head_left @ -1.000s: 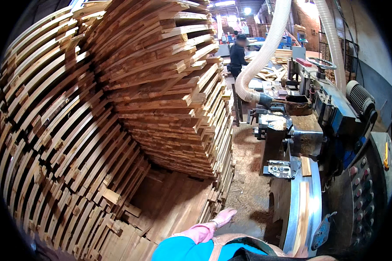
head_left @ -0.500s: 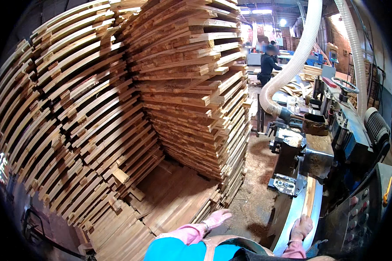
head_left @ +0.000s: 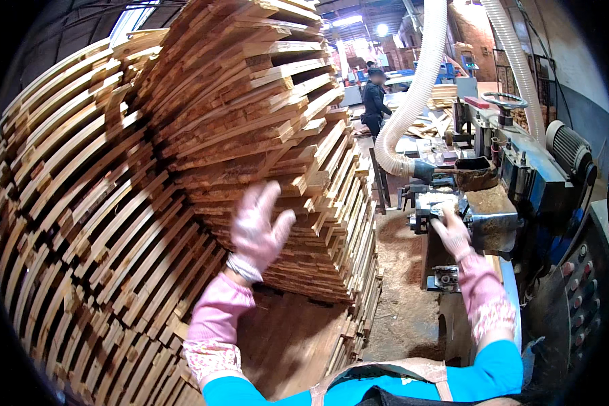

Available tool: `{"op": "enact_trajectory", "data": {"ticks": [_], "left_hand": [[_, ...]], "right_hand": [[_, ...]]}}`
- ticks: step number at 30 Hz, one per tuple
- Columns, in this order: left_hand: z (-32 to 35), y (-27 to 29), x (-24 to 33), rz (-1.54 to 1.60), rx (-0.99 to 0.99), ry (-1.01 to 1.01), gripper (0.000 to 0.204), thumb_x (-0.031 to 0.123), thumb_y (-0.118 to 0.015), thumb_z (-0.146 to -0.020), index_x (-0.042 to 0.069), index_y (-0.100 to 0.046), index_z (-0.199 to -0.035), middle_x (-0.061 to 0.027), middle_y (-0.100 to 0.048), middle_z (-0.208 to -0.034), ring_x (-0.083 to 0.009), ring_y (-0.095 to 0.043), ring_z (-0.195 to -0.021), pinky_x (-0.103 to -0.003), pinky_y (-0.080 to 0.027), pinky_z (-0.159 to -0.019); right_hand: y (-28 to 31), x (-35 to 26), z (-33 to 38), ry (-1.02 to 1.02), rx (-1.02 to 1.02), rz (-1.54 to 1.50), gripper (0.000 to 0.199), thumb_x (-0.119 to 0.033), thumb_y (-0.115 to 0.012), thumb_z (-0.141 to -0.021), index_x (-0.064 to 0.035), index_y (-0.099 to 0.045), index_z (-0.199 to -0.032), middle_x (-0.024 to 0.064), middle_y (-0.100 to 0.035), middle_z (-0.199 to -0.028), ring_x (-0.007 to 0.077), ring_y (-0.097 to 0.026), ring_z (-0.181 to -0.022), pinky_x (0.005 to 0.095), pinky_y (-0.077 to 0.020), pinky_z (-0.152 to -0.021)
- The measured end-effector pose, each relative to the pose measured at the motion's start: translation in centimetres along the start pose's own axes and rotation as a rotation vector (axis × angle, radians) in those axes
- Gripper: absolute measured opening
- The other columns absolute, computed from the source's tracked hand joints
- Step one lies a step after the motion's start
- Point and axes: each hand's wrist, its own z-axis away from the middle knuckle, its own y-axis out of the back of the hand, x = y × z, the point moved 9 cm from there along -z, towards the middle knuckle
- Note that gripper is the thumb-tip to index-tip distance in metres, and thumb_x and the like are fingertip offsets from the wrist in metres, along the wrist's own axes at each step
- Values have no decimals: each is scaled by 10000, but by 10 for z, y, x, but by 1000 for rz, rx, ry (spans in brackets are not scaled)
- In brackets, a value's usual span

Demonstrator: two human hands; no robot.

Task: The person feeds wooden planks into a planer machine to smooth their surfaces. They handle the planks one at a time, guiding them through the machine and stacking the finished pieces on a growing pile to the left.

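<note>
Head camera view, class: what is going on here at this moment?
A person in pink gloves and blue sleeves stands between tall stacks of wooden slats and a woodworking machine. The left hand is raised, open, in front of the slats. The right hand reaches to the machine's feed end, below a white ribbed hose. Sawdust covers the floor. Another person works farther back.
</note>
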Motion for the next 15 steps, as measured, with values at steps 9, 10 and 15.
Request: {"op": "enact_trajectory", "data": {"ticks": [9, 10, 15], "left_hand": [[-195, 29, 35, -684, 219, -600, 469, 473, -685, -1000, 145, -707, -1335, -125, -637, -1421, -375, -566, -1380, -589, -292, -1278], [-209, 32, 43, -778, 166, -629, 455, 464, -692, -994, 150, -716, -1323, -126, -640, -1424, -374, -565, -1385, -590, -294, -1282], [-269, -8, 51, -909, -44, -723, 327, 346, -769, -903, 144, -802, -1157, -108, -707, -1377, -321, -564, -1428, -527, -245, -1337]], "right_hand": [[9, -276, -293, 491, 159, -321, 772, -514, -703, -966, -113, -421, -1562, 228, -735, -1217, 386, -728, -1091, 479, -555, -950], [4, -300, -330, 486, 106, -355, 840, -546, -707, -953, -94, -392, -1588, 236, -711, -1286, 389, -698, -1170, 479, -539, -989], [19, -361, -465, 434, 417, -138, 1088, -589, -740, -911, -74, -199, -1702, 227, -354, -1693, 362, -418, -1524, 438, -351, -1237]]}}
